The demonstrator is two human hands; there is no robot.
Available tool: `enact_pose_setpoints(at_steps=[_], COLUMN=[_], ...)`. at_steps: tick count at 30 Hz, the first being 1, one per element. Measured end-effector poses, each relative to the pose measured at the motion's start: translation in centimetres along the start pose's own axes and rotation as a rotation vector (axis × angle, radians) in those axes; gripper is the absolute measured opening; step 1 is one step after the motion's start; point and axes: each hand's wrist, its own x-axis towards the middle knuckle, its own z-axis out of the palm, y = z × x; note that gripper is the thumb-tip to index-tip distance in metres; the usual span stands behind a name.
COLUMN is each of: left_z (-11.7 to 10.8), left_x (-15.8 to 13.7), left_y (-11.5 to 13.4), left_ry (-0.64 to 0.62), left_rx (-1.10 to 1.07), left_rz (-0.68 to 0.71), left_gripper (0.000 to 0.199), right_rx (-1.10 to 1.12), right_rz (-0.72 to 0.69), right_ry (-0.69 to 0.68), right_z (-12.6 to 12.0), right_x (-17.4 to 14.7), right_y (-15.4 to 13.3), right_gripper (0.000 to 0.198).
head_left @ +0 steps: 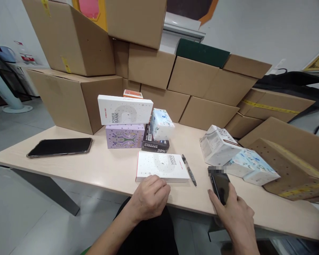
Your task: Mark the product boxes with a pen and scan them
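My left hand (152,196) is curled into a loose fist at the table's front edge. It rests against the near side of a white power bank box (159,166) that lies flat; whether anything is inside the fist is hidden. My right hand (236,212) grips the near end of a black phone (220,186), thumb on its left side and fingers on its right. Between the white box and the phone lies a dark pen (189,170). Right of the phone, a white box (219,145) leans beside blue-flowered tissue packs (252,166).
Another white power bank box (125,110) stands on a purple patterned box (125,136). Beside it, a blue-flowered pack (161,124) sits on a black box (155,146). A second phone (60,147) lies at the left. Stacked cardboard boxes (151,65) wall the table's back and right.
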Motion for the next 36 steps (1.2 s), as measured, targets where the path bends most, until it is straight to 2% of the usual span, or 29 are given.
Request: enact_pose_setpoints(at_steps=[4, 8, 11, 15, 19, 22, 26, 36], left_z=[0.0, 0.4, 1.2, 1.9, 1.6, 1.2, 1.0, 0.9], left_x=[-0.1, 0.4, 0.9, 0.8, 0.4, 0.5, 0.9, 0.9], left_y=[0.0, 0.7, 1.8, 2.6, 2.2, 1.9, 1.9, 1.7], left_ry=[0.028, 0.130, 0.187, 0.148, 0.022, -0.053, -0.133, -0.131], left_rx=[-0.021, -0.147, -0.294, -0.414, -0.559, -0.642, -0.641, -0.710], left_rz=[-0.021, -0.100, -0.222, -0.348, -0.483, -0.609, -0.688, -0.726], left_gripper=[0.016, 0.019, 0.019, 0.036, 0.054, 0.060, 0.063, 0.064], right_rx=[0.107, 0.383, 0.584, 0.760, 0.791, 0.773, 0.758, 0.749], right_rz=[-0.020, -0.106, -0.191, -0.321, -0.457, -0.538, -0.589, -0.614], right_ry=[0.088, 0.268, 0.435, 0.557, 0.597, 0.606, 0.581, 0.556], right_z=[0.0, -0.2, -0.4, -0.3, 0.5, 0.9, 0.9, 0.9], right_x=[-0.8, -2.5, -3.9, -5.0, -5.4, -5.4, -5.4, -5.4], right_y=[-0.1, -1.4, -4.1, -8.6, -11.3, -11.6, -11.2, -11.1], right_gripper=[0.085, 0.091, 0.084, 0.075, 0.074, 0.076, 0.077, 0.078])
